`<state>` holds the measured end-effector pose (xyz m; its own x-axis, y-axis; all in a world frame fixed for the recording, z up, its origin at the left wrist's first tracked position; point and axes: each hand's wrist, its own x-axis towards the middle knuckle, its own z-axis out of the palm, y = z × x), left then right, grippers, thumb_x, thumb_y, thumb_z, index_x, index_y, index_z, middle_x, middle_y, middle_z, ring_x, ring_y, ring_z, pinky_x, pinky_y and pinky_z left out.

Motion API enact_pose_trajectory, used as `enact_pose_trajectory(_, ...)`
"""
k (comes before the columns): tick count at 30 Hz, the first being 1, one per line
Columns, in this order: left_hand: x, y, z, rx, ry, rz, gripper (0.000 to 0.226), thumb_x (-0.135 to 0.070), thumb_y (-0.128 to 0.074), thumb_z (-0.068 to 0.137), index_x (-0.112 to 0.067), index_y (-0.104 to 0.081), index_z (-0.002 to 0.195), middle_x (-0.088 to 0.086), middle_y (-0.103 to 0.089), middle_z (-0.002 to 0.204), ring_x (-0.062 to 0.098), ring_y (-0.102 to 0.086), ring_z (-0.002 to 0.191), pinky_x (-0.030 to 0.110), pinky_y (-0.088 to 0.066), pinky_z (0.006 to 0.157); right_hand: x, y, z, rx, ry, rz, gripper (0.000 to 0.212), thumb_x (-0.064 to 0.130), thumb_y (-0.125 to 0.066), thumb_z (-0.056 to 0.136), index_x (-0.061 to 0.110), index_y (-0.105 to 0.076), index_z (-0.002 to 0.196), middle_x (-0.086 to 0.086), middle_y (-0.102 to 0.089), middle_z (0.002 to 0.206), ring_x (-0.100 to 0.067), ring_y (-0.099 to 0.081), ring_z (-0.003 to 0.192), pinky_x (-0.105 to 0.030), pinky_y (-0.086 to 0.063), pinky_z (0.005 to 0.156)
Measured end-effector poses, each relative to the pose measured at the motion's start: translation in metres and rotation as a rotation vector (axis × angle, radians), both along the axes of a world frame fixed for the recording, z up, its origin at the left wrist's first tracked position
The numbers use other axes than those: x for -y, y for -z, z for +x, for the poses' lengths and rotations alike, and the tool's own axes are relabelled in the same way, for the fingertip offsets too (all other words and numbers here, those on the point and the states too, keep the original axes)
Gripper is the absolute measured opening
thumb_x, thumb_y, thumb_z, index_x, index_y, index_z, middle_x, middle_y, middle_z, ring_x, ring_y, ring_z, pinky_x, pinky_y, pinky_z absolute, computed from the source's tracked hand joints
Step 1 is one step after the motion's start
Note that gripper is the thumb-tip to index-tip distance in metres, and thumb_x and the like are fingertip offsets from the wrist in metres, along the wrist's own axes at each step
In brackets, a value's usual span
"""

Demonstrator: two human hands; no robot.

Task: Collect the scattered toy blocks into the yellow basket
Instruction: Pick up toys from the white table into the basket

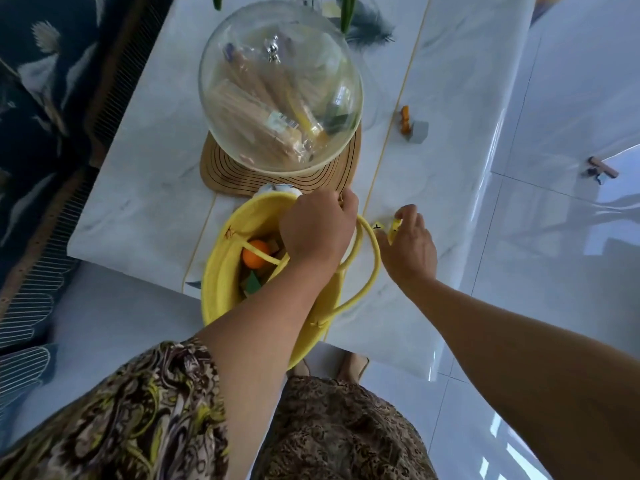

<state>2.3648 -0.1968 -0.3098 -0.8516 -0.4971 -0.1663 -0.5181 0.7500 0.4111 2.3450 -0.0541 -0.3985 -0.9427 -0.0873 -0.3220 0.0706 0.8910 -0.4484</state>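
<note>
**Right hand closing on a yellow block beside the basket**

Nearest, at frame centre, the left hand [317, 226] curls over the yellow basket [221, 289] rim. Just right, the right hand [408, 242] pinches a yellow block [394, 227] on the counter [138, 188]. Next, I judge: lift it and drop it in. Farther upper right, orange and grey blocks [414, 126] wait.

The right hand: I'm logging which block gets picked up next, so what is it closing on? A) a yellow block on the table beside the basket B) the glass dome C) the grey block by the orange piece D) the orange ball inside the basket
A: the right hand has its fingers around a yellow block on the white table, just right of the yellow basket.
</note>
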Motion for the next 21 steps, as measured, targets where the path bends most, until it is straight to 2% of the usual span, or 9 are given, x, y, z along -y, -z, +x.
enact_pose_trajectory(3,-0.001,0.0,0.0,-0.005,-0.001,-0.004,0.051,-0.043,-0.035,0.098,-0.016,-0.063,0.065,0.002,-0.061,0.059,0.019,-0.058,0.056,0.027,-0.047,0.049,0.0,0.004,-0.008,0.142,0.036,0.109,0.053,0.057,-0.059,0.084,0.025,-0.038,0.121,-0.009,-0.05,0.113,-0.035,-0.055,0.1,-0.035,-0.039,0.07)
enact_pose_trajectory(6,-0.002,0.001,0.001,-0.014,0.0,-0.02,0.051,-0.043,-0.035,0.099,-0.016,-0.067,0.071,0.001,-0.062,0.061,0.018,-0.058,0.056,0.027,-0.048,0.049,0.011,0.007,-0.013,0.215,-0.003,0.167,0.055,0.064,-0.059,0.082,0.03,-0.038,0.12,-0.007,-0.04,0.104,-0.034,-0.054,0.098,-0.036,-0.039,0.068)
enact_pose_trajectory(8,-0.003,0.001,0.001,-0.015,0.004,-0.02,0.051,-0.043,-0.034,0.099,-0.016,-0.065,0.069,0.001,-0.061,0.06,0.017,-0.057,0.055,0.026,-0.045,0.048,0.02,0.008,-0.015,0.243,-0.017,0.203,0.046,0.06,-0.055,0.085,0.03,-0.04,0.116,-0.006,-0.037,0.102,-0.035,-0.053,0.099,-0.038,-0.04,0.068)
enact_pose_trajectory(11,-0.002,0.002,0.002,-0.011,0.003,-0.03,0.05,-0.043,-0.035,0.099,-0.018,-0.062,0.066,-0.001,-0.057,0.058,0.017,-0.054,0.053,0.024,-0.039,0.047,0.029,0.009,-0.015,0.3,0.001,0.253,0.037,0.049,-0.047,0.091,0.026,-0.044,0.119,-0.01,-0.039,0.115,-0.035,-0.05,0.107,-0.039,-0.04,0.07)
enact_pose_trajectory(16,-0.002,0.002,0.004,-0.031,0.01,-0.039,0.049,-0.043,-0.036,0.099,-0.018,-0.061,0.065,-0.002,-0.055,0.056,0.015,-0.051,0.05,0.023,-0.038,0.045,0.029,0.015,-0.012,0.231,-0.046,0.313,0.026,0.027,-0.044,0.096,0.022,-0.05,0.121,-0.011,-0.04,0.123,-0.036,-0.049,0.107,-0.038,-0.039,0.068)
enact_pose_trajectory(19,-0.001,0.002,0.005,-0.03,0.0,-0.02,0.049,-0.043,-0.036,0.099,-0.018,-0.062,0.066,-0.002,-0.055,0.056,0.016,-0.053,0.051,0.023,-0.039,0.046,0.026,0.017,-0.01,0.184,0.008,0.257,0.024,0.017,-0.045,0.094,0.02,-0.05,0.117,-0.011,-0.043,0.118,-0.037,-0.053,0.102,-0.037,-0.038,0.067)
enact_pose_trajectory(21,-0.001,0.002,0.006,-0.033,-0.011,-0.011,0.048,-0.043,-0.037,0.098,-0.019,-0.063,0.067,-0.003,-0.054,0.055,0.015,-0.052,0.051,0.023,-0.035,0.045,0.026,0.017,-0.009,0.141,0.043,0.183,0.02,0.017,-0.048,0.092,0.02,-0.049,0.112,-0.009,-0.043,0.115,-0.035,-0.054,0.098,-0.036,-0.037,0.067)
